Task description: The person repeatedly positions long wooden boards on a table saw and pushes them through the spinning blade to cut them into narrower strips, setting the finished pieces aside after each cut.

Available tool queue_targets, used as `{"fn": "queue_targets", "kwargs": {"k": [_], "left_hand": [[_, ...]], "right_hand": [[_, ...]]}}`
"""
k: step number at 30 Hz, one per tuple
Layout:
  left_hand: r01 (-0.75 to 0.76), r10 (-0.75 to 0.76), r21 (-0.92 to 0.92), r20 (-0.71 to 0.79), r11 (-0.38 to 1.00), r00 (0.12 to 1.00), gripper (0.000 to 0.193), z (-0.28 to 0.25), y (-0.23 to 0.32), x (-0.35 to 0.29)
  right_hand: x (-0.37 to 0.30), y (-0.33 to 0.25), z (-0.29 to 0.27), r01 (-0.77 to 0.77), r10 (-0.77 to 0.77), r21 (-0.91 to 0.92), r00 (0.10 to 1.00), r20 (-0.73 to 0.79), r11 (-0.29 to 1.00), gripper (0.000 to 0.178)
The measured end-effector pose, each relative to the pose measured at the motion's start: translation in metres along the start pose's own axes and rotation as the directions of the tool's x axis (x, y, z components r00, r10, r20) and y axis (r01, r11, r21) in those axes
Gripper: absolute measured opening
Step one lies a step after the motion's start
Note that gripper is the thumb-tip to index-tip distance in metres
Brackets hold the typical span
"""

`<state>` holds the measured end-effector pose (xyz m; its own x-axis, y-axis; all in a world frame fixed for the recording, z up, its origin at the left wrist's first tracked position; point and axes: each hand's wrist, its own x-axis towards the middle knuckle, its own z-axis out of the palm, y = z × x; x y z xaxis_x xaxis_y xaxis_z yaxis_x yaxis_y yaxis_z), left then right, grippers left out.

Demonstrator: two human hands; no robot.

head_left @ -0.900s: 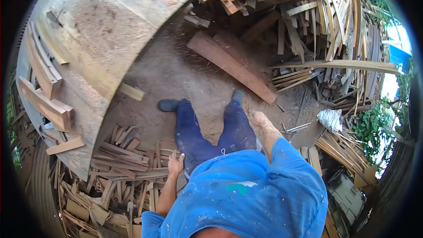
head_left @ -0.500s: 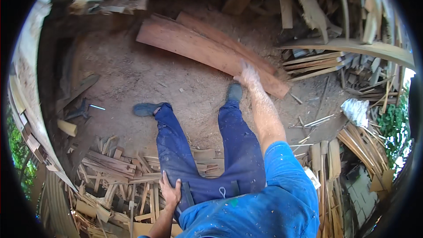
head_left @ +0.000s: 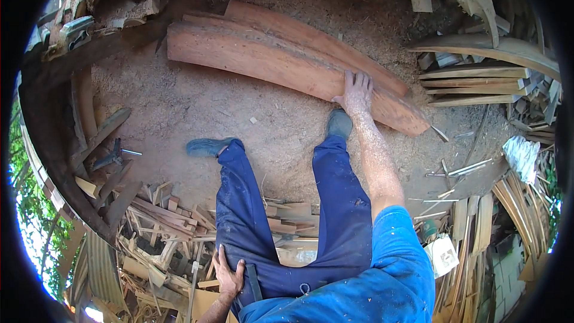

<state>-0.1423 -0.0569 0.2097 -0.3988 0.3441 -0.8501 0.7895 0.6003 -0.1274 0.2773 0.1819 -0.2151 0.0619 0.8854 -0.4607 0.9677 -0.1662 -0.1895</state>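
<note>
A long reddish-brown wooden plank (head_left: pixel 251 60) lies slantwise on the dusty ground before my feet. Its upper edge is rough and dark. My right hand (head_left: pixel 357 93) grips it toward its right end, fingertips over the upper edge and thumb against the near face. Sawdust coats that forearm. Behind it, a second reddish plank (head_left: pixel 299 27) lies alongside, partly hidden. My left hand (head_left: pixel 229 275) rests on my left thigh with its fingers apart, holding nothing.
Stacked curved boards (head_left: pixel 478 84) stand at the right, near a crumpled pale plastic sheet (head_left: pixel 521 158). Thin sticks (head_left: pixel 463 168) lie on the ground. A dark tool (head_left: pixel 113 155) is at the left. Wood offcuts (head_left: pixel 164 215) are heaped beside and behind me.
The view has shifted, and the planks appear larger and nearer. My right hand, blurred before at the plank, now grips it steadily. My left hand has stayed on the thigh.
</note>
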Motion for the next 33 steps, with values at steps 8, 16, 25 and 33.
{"fn": "queue_targets", "kwargs": {"k": [8,16,25,33], "left_hand": [[-0.004,0.006,0.062,-0.044,0.998,0.999,0.089,0.003,0.004,-0.006],[-0.020,0.020,0.005,-0.002,1.000,1.000,0.089,-0.015,0.014,0.000],[-0.470,0.431,-0.174,-0.222,0.865,0.875,0.051,-0.005,0.013,-0.020],[-0.527,0.624,-0.515,0.020,0.676,0.781,0.061,0.008,0.140,-0.059]], "right_hand": [[0.027,0.010,-0.030,0.025,-0.029,0.024,0.984,0.174,0.999,0.095],[-0.030,-0.007,-0.018,0.206,-0.218,0.075,0.947,0.235,0.976,0.054],[-0.254,-0.014,-0.238,0.121,-0.224,0.323,0.926,0.303,0.938,0.044],[-0.327,-0.077,-0.483,0.347,-0.390,0.418,0.920,0.021,0.840,0.048]]}}
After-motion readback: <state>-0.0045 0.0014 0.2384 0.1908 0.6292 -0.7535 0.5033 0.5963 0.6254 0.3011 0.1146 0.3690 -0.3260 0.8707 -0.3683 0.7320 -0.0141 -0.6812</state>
